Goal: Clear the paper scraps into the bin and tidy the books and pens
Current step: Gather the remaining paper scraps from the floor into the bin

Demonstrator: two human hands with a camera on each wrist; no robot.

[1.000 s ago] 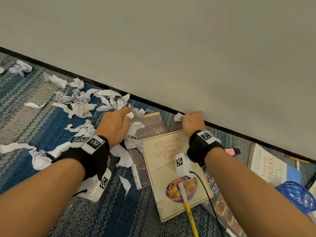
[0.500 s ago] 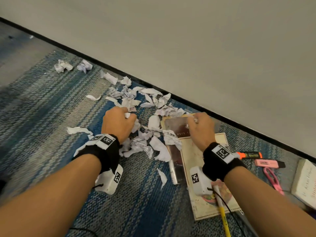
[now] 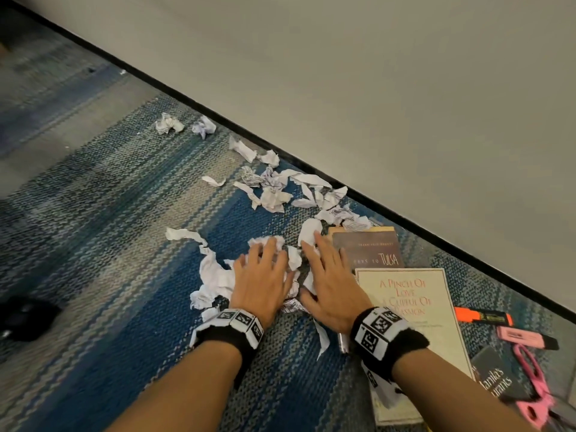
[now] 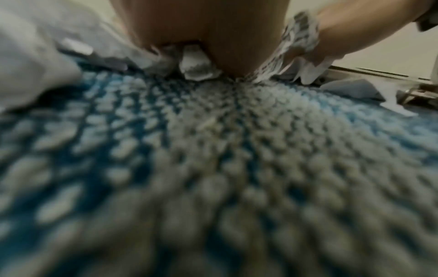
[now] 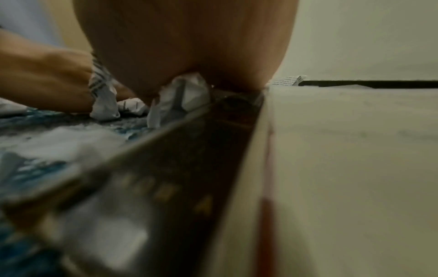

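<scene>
Pressing two flat hands onto a heap of crumpled white paper scraps (image 3: 218, 275) on blue striped carpet (image 3: 109, 244).
Left hand (image 3: 261, 282) and right hand (image 3: 330, 282) lie side by side, fingers spread and straight, grasping nothing; the right borders a dark maroon paperback book (image 3: 367, 247).

A plain, matt off-white wall (image 3: 389, 98) is seen across the upper right of the head view, evenly lit. A narrow black skirting strip (image 3: 199, 105) is run diagonally along its foot. The floor is covered by a looped woven carpet in blue, teal and grey-beige stripes (image 3: 103, 232). In the left wrist view the carpet loops (image 4: 237, 150) are shown close and blurred.
</scene>
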